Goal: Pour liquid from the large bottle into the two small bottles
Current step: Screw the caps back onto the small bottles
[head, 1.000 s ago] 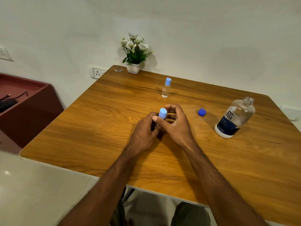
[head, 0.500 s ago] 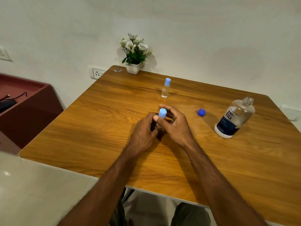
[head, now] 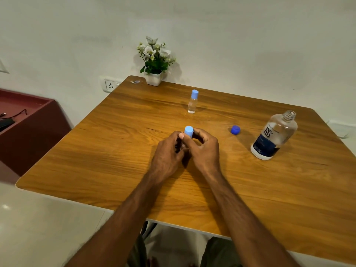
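Observation:
At the middle of the wooden table (head: 119, 155), my left hand (head: 168, 153) wraps the body of a small clear bottle, mostly hidden. My right hand (head: 204, 149) pinches that bottle's light blue cap (head: 188, 131) between thumb and fingers. A second small bottle (head: 192, 102) with a light blue cap stands upright farther back, holding clear liquid. The large clear bottle (head: 273, 136) with a dark blue label stands uncapped at the right. Its dark blue cap (head: 235, 129) lies on the table between my hands and it.
A white pot of flowers (head: 154, 62) stands at the table's far edge against the wall. A wall socket (head: 110, 85) is left of it. A dark red cabinet (head: 28, 128) with a cable on it sits to the left, below table height.
My right fingers have curled further round the light blue cap. The left hand and the other objects stay in place.

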